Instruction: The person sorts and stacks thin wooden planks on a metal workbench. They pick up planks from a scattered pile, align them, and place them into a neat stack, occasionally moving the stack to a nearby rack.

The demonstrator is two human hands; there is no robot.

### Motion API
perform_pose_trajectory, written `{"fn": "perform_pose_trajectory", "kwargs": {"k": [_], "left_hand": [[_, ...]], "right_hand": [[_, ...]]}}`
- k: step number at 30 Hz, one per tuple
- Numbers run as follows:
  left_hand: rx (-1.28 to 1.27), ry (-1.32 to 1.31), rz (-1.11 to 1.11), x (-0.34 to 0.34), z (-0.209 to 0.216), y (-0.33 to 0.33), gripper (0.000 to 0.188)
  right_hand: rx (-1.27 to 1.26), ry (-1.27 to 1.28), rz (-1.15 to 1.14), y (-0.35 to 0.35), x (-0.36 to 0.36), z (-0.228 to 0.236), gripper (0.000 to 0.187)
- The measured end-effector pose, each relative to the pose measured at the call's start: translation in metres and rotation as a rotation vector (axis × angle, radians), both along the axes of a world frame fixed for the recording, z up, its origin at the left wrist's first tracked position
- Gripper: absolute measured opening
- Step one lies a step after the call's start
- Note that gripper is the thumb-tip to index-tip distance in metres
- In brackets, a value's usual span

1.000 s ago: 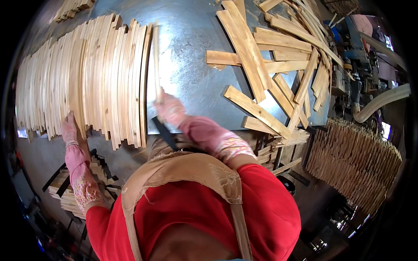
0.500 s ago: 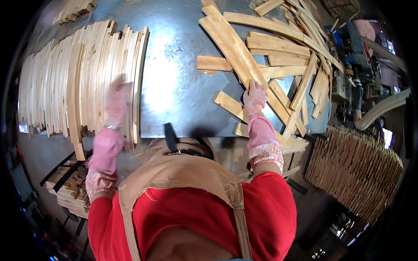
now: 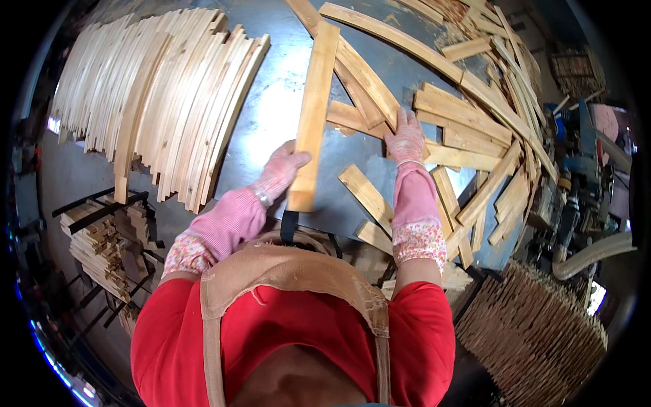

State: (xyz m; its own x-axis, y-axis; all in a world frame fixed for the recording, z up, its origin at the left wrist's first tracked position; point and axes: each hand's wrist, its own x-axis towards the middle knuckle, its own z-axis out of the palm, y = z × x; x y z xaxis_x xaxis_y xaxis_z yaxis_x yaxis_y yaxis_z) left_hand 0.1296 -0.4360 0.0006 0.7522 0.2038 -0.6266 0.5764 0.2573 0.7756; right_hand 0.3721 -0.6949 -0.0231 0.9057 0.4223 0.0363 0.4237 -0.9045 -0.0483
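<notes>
Item: held plank (image 3: 316, 108), pale wood, centre of the frame, upper half. Long axis runs nearly top to bottom, upper end tipped slightly right.
Left hand (image 3: 278, 173), nearest to it: at the plank's left edge, toward its lower end. Thumb laid over the edge, plank pinched against the other fingers, which are partly hidden. Most of the plank's length extends above the fingers, a short end below.

Item: slanting plank (image 3: 367, 83), upper middle, just right of the held plank. Long axis runs from upper left to lower right.
Right hand (image 3: 407, 139), nearest to it: at its lower-right end. Fingers close together, pointing up the frame; whether they pinch the wood cannot be told. The plank extends up and left from the fingertips.

Surroundings: row of slats (image 3: 196, 102), upper left, side by side, with a longer slat (image 3: 141, 115) lying over it; loose planks (image 3: 461, 112), crossed and heaped, right; metal table (image 3: 261, 108), its bare strip between row and held plank.
</notes>
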Motion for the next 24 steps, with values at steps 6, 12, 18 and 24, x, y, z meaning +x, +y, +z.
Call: {"fn": "perform_pose_trajectory", "kwargs": {"k": [6,12,18,24], "left_hand": [[0.592,-0.03,0.145,-0.113,0.021,0.15,0.087],[0.984,0.134,0.297,-0.202,0.041,0.306,0.065],[1.313,0.38,-0.002,-0.235,0.077,0.405,0.058],[1.225,0.33,0.072,-0.287,-0.027,0.457,0.07]], "right_hand": [[0.386,0.581,0.005,0.007,0.015,0.007,0.061],[1.048,1.07,-0.273,0.075,-0.073,0.008,0.06],[1.317,1.325,-0.257,0.178,-0.157,-0.001,0.05],[1.184,1.293,-0.169,0.304,-0.234,0.038,0.061]]}}
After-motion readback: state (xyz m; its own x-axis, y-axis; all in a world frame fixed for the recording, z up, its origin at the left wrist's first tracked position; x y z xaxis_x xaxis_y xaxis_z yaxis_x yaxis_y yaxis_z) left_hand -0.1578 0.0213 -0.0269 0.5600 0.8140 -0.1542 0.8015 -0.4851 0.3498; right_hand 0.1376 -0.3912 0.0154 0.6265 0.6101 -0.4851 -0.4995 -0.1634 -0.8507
